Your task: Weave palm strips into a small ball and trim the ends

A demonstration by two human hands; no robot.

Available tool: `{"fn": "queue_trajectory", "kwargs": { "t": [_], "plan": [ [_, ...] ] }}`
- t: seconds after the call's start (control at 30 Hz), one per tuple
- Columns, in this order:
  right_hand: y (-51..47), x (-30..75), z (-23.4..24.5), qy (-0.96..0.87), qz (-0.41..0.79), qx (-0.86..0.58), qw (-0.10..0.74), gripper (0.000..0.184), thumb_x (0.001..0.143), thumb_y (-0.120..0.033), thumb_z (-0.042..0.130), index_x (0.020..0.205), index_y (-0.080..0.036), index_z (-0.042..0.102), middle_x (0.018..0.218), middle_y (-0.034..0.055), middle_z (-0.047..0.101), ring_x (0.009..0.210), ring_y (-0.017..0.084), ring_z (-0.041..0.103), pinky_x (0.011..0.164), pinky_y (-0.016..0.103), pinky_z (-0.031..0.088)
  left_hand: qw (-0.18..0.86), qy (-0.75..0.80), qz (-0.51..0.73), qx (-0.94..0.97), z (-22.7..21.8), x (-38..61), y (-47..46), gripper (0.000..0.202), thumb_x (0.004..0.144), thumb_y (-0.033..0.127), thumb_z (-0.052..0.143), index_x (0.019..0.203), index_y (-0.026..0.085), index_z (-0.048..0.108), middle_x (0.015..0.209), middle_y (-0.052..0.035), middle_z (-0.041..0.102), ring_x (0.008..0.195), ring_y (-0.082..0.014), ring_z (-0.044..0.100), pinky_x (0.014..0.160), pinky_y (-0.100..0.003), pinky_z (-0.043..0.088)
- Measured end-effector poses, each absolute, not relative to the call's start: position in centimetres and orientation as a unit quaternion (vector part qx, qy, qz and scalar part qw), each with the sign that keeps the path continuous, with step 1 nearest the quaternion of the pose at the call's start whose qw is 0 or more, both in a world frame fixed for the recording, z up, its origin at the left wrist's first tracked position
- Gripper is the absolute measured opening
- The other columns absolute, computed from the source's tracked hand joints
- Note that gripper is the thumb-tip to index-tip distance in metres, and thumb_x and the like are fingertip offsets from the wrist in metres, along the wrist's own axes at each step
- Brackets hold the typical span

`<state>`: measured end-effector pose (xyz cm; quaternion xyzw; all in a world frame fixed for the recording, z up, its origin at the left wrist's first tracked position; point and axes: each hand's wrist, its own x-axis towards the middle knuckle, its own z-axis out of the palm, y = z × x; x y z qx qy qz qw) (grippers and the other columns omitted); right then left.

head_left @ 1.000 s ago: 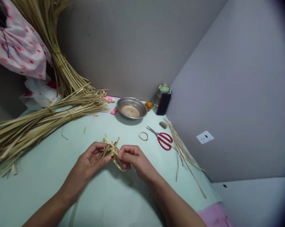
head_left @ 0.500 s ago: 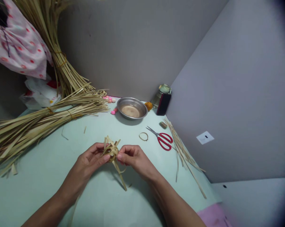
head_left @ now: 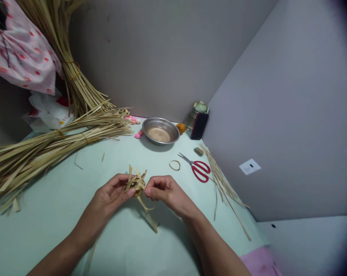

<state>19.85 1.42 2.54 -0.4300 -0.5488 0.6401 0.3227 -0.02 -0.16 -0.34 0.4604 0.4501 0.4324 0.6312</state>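
- Your left hand (head_left: 110,194) is closed on the knot (head_left: 137,183) of woven strips from its left side, thumb on top and fingers beneath. This looks like the steadying hold.
- Your right hand (head_left: 166,191) is pinched shut on the knot's right side, fingertips bunched on a strand. That probably lets one strand be worked while the other hand stops the weave from turning.
- The knot sits between both hands, lifted just off the table (head_left: 61,214). Short ends stick up on its far side.
- One long tail (head_left: 150,219) hangs from the knot toward you. Whether its tip touches the table is hard to tell.
- Just beyond your right hand lies a small ring (head_left: 175,165), with red scissors (head_left: 198,169) just right of it. Both seem placed for an easy reach.
- Farther right, loose strips (head_left: 223,186) lie along the wall, out of the way.
- Well beyond the grip stands a steel bowl (head_left: 160,131), with pink beads (head_left: 134,122) to its left and a jar (head_left: 198,109) to its right in the corner.
- Well to the left, a tied bundle (head_left: 46,147) lies flat, its ends pointing toward the bowl.
- A second bundle (head_left: 68,61) leans upright beyond the first, beside a spotted cloth (head_left: 18,50).
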Motion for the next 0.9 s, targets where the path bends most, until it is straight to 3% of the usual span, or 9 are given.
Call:
{"fn": "queue_trajectory", "kwargs": {
  "t": [0.2,0.47,0.9],
  "plan": [
    [1.5,20.0,2.2,-0.55,0.652,-0.415,0.316,0.039,0.078,-0.051,0.078,0.07,-0.015,0.064,0.065,-0.0022,0.054,0.062,0.011,0.042,0.063,0.026,0.032,0.629,0.453,0.445,0.448,-0.3,0.1,-0.3,0.035,0.081,0.046,0.077,0.108,0.025,0.07,0.113,-0.0081,0.079,0.112,-0.0315,0.069,0.104,-0.044,0.048],
    [1.7,21.2,2.9,-0.591,0.65,-0.404,0.255,0.04,0.078,-0.05,0.079,0.069,-0.015,0.061,0.064,-0.0034,0.049,0.062,0.011,0.039,0.062,0.027,0.028,0.661,0.438,0.427,0.435,-0.4,0.1,-0.3,0.034,0.076,0.043,0.082,0.105,0.027,0.074,0.11,-0.005,0.08,0.111,-0.029,0.07,0.102,-0.04,0.049],
    [1.3,19.8,2.2,-0.543,0.647,-0.418,0.334,0.04,0.076,-0.052,0.08,0.069,-0.016,0.064,0.063,-0.0029,0.051,0.061,0.011,0.04,0.061,0.026,0.029,0.651,0.436,0.442,0.436,-0.3,0.2,-0.2,0.026,0.081,0.042,0.077,0.102,0.027,0.073,0.104,-0.0029,0.081,0.099,-0.0251,0.071,0.094,-0.035,0.05]
  ]
}}
